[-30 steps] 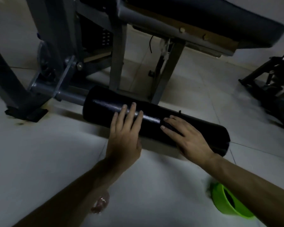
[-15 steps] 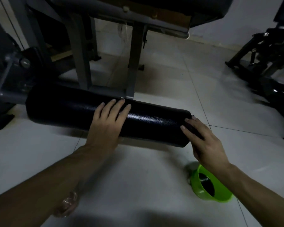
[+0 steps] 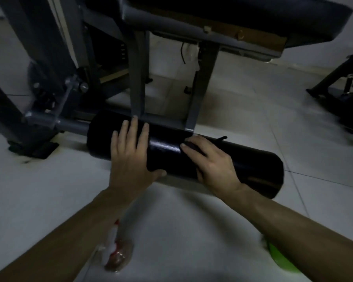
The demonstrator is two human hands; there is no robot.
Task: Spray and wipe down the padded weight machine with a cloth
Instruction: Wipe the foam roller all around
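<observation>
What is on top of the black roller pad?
The left hand lies flat on the roller pad; the right hand holds what looks like a dark cloth against it. The fingers cover most of the cloth.

We note the black padded roller (image 3: 167,151): glossy, level, low over the floor, its left end on the grey machine frame (image 3: 137,78). A dark cloth (image 3: 194,148) sits bunched on top. The clear spray bottle (image 3: 116,255), blurred, is on the floor nearer us.
</observation>
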